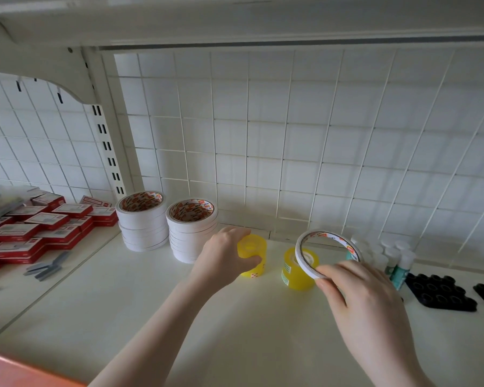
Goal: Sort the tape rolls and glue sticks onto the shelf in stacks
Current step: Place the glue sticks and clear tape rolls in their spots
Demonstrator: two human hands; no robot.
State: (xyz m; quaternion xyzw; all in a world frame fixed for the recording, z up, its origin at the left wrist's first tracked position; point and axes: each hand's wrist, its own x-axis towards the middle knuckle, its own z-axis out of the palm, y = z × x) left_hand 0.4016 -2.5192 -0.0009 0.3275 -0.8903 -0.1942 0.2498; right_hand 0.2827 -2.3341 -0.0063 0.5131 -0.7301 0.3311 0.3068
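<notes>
Gripping a yellow tape stack point(252, 256) from above, the left hand point(226, 256) curls its fingers round the upper rolls, near the back edge of the shelf point(235, 325). Right hand point(366, 300): thumb and fingers pinch the lower rim of a thin white tape roll point(326, 251), held tilted in the air above and just right of a second yellow tape stack point(296, 270), which stands apart from the first. Left of the left hand, two tall stacks of white tape rolls point(192, 230) stand side by side against the wire grid back panel point(319, 152). Glue sticks point(394, 258) stand upright toward the shelf's right rear, beside black trays point(439, 293). Red boxes point(39, 227) lie piled on the adjoining shelf at far left.
</notes>
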